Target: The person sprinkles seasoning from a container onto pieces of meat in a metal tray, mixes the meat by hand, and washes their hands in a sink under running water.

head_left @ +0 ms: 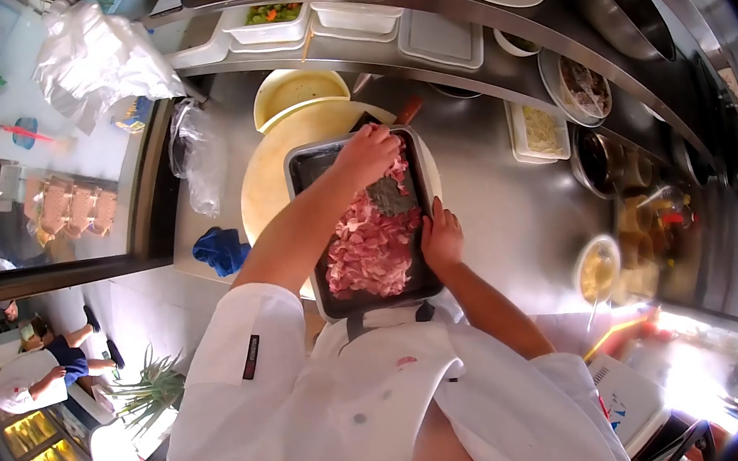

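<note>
A dark rectangular metal tray [309, 166] with soft-looking raw pink meat pieces [367, 254] lies over a round cream board [263, 174]. The right hand [442, 238] is clamped on the tray's rim; the left hand [369, 153] is at the meat, its grip I cannot tell. Meat is probably slippery; the stiff tray, rather heavy, is best held by opposite rims.

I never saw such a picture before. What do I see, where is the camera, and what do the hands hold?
This is human work, not a machine's. The one picture comes from a head-worn camera looking down, so the white cloth jacket shows at the bottom. A dark rectangular metal tray with raw pink meat pieces lies over a round, pale board. The bare left hand touches meat near the tray's far end; whether it holds a piece is unclear. The bare right hand touches the tray's right rim.
</note>
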The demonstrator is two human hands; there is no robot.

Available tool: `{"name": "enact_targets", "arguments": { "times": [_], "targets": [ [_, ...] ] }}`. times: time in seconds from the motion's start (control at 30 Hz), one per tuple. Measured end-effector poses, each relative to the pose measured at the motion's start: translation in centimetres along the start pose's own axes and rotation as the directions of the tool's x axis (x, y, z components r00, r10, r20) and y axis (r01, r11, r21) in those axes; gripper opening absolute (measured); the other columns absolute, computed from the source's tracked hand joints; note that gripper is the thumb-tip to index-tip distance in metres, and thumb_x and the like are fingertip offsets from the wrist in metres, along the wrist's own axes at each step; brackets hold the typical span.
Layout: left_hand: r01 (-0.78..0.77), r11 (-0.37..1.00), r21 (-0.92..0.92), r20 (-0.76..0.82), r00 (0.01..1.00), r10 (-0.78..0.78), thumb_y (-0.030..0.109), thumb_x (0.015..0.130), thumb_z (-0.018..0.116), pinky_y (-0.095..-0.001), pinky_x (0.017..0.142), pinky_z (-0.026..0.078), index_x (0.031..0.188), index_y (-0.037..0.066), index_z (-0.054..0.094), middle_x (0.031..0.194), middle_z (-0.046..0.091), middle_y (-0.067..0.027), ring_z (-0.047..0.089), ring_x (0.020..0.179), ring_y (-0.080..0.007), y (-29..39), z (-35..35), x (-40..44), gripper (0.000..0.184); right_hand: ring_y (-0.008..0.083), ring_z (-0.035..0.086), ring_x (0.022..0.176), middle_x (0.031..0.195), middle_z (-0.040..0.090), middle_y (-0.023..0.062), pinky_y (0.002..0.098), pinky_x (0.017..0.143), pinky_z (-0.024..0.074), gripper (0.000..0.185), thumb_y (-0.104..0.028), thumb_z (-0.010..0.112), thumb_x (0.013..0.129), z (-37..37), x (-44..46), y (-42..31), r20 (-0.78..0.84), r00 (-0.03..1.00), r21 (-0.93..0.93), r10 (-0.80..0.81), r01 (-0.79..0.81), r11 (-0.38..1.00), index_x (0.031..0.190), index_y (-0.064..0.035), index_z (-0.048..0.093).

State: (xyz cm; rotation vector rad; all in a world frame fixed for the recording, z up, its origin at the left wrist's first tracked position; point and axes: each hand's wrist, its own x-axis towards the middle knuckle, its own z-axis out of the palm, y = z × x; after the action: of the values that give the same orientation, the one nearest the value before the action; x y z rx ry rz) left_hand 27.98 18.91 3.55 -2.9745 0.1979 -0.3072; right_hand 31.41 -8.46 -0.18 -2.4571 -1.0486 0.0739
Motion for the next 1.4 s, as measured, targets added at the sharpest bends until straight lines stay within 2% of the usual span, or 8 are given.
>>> {"name": "enact_targets", "arguments": {
  "times": [0.3,0.43,0.6,0.8,0.97,1.07,1.2,1.4],
  "targets": [
    [0.35,0.936,-0.025,0.153,0.927,-0.343,0.025,0.082,0.07,-0.0391,0.1,0.047,0.117,0.014,0.071,0.119,0.063,0.0014,0.055,0.116,-0.0239,-3.3,-5.4,-13.1,0.036,0.0399,0.064,0.098,0.103,0.065,0.0197,0.0483,0.085,0.0548,0.05,-0.017,0.061,0.1,0.2,0.9,0.2,-0.008,0.997,0.086,-0.075,0.075,0.993,0.146,0.0007,0.049],
    [0.443,0.895,-0.049,0.009,0.896,-0.443,0.018,0.078,0.074,-0.0402,0.095,0.052,0.114,0.011,0.069,0.118,0.064,-0.003,0.059,0.107,-0.0277,-2.3,-2.2,-12.7,0.036,0.0398,0.064,0.099,0.103,0.066,0.02,0.0483,0.086,0.0543,0.051,-0.017,0.06,0.1,0.9,1.3,0.1,0.006,0.992,0.051,-0.124,0.124,0.991,0.146,0.0019,0.049],
    [-0.041,0.987,-0.157,-0.243,0.97,0.001,0.02,0.079,0.073,-0.0346,0.095,0.052,0.108,0.009,0.067,0.117,0.064,-0.0021,0.059,0.109,-0.0264,-3.0,0.1,-3.4,0.032,0.0398,0.064,0.098,0.104,0.067,0.0205,0.0482,0.085,0.0543,0.05,-0.017,0.06,0.1,0.6,1.6,0.0,0.064,0.985,0.028,-0.16,0.159,0.987,0.144,0.0042,0.05],
    [-0.211,0.968,-0.138,-0.061,0.977,0.205,0.016,0.079,0.07,-0.0408,0.12,0.039,0.109,0.01,0.066,0.122,0.061,-0.0019,0.055,0.119,-0.0273,-4.8,0.1,-3.4,0.03,0.0395,0.063,0.098,0.104,0.067,0.0203,0.0478,0.084,0.0543,0.048,-0.017,0.06,0.101,0.8,1.9,0.1,0.009,0.985,0.089,-0.17,0.168,0.982,0.143,0.0041,0.051],
    [0.171,0.965,-0.201,0.424,0.903,-0.072,0.014,0.085,0.069,-0.0436,0.119,0.04,0.128,0.009,0.061,0.131,0.06,-0.0094,0.056,0.127,-0.0323,-5.0,-4.8,-11.7,0.043,0.0397,0.064,0.098,0.104,0.067,0.0201,0.048,0.084,0.0545,0.047,-0.017,0.059,0.101,0.4,1.9,-0.2,0.04,0.99,0.095,-0.136,0.132,0.987,0.143,0.0031,0.052],
    [0.598,0.696,-0.397,0.392,0.796,-0.461,0.022,0.091,0.07,-0.0471,0.11,0.048,0.143,0.008,0.05,0.142,0.054,-0.0163,0.057,0.127,-0.0398,-3.3,-6.6,-16.6,0.058,0.0399,0.064,0.099,0.104,0.067,0.0205,0.048,0.085,0.0545,0.047,-0.017,0.059,0.101,0.5,1.8,-0.1,0.049,0.992,0.099,-0.12,0.115,0.988,0.144,0.0027,0.051],
    [0.681,0.58,-0.448,0.362,0.731,-0.579,0.037,0.085,0.078,-0.0496,0.106,0.051,0.154,0.005,0.037,0.15,0.044,-0.0274,0.055,0.13,-0.0449,0.8,-8.7,-15.9,0.086,0.0422,0.064,0.101,0.108,0.067,0.0227,0.0487,0.086,0.0549,0.048,-0.018,0.058,0.102,0.4,1.6,-0.1,0.052,0.991,0.111,-0.121,0.115,0.987,0.145,0.0008,0.051],
    [0.542,0.332,-0.772,0.217,0.715,-0.664,0.026,0.091,0.075,-0.0407,0.101,0.053,0.151,-0.001,0.041,0.137,0.058,-0.0212,0.064,0.123,-0.0333,7.4,-2.6,-10.6,0.074,0.0426,0.062,0.099,0.104,0.065,0.0233,0.0504,0.088,0.053,0.047,-0.019,0.058,0.102,0.0,2.4,0.1,0.09,0.985,0.161,-0.149,0.134,0.978,0.143,0.0026,0.052]
  ]
}}
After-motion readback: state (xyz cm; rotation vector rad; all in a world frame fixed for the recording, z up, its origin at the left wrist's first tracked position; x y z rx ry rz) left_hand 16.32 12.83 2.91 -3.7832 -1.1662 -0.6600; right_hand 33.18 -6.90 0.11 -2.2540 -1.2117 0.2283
